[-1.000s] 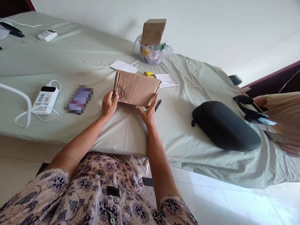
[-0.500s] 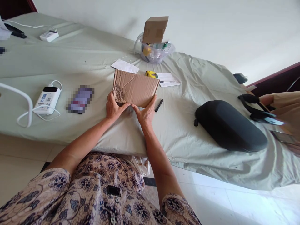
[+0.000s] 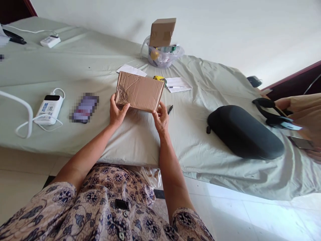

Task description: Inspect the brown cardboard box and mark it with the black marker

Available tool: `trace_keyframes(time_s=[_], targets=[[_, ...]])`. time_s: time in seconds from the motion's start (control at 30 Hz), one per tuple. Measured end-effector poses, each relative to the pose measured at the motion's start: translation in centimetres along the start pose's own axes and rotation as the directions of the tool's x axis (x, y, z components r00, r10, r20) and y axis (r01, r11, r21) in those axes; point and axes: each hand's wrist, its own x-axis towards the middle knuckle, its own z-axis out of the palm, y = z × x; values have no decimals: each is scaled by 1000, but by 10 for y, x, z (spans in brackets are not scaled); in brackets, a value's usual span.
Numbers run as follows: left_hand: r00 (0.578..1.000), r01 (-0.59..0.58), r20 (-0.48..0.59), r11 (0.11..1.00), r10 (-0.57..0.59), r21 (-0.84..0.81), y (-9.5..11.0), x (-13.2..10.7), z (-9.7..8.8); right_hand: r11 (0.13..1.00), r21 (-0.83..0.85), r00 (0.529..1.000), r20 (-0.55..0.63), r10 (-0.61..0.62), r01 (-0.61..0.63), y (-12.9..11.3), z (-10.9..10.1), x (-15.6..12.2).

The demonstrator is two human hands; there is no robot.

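Between my two hands is a brown piece of corrugated cardboard, tilted toward me, with dark scribbled lines on its left part. My left hand grips its lower left corner, thumb on the near face. At the lower right corner, my right hand pinches the edge, with some fingers hidden behind it. A black pen lies just right of my right hand. Beyond the cardboard's top edge sit a yellow tape measure, partly covered, and a white paper with a thin pen on it.
A clear plastic basket holding a cardboard box stands near the wall. Left lie a phone and a white power bank with cables. A large black case and headphones are right, beside another person's hand.
My right hand has shifted from the bottom middle to the lower right corner. The cardboard now leans back more, and its lower edge shows. My left thumb has moved left.
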Motion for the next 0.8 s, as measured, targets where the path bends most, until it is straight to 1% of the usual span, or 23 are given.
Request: trace_keyframes(time_s=[0.1, 0.13, 0.23, 0.3, 0.4, 0.47, 0.63, 0.8], targets=[[999, 46, -24, 999, -47, -17, 3, 7, -6, 997, 54, 998, 23, -50, 49, -6, 1, -2], [999, 37, -31, 999, -37, -1, 5, 8, -8, 997, 57, 998, 31, -61, 59, -9, 2, -4], [999, -38, -29, 997, 40, 67, 11, 10, -11, 994, 23, 992, 70, -104, 102, -19, 4, -7], [998, -56, -2, 992, 57, 116, 14, 9, -11, 989, -15, 985, 89, -146, 148, -27, 6, -9], [999, -23, 47, 983, 14, 180, 16, 7, -9, 979, -44, 976, 98, -195, 200, -36, 11, -12], [997, -30, 81, 978, 13, 204, 17, 4, -9, 976, -46, 972, 110, -207, 213, -40, 15, -15], [983, -96, 171, 975, 62, 198, 22, -11, -3, 974, -22, 962, 167, -217, 224, -43, 24, -21], [963, -107, 264, 977, 55, 186, 26, -26, 6, 969, -14, 948, 213, -237, 246, -47, 31, -26]])
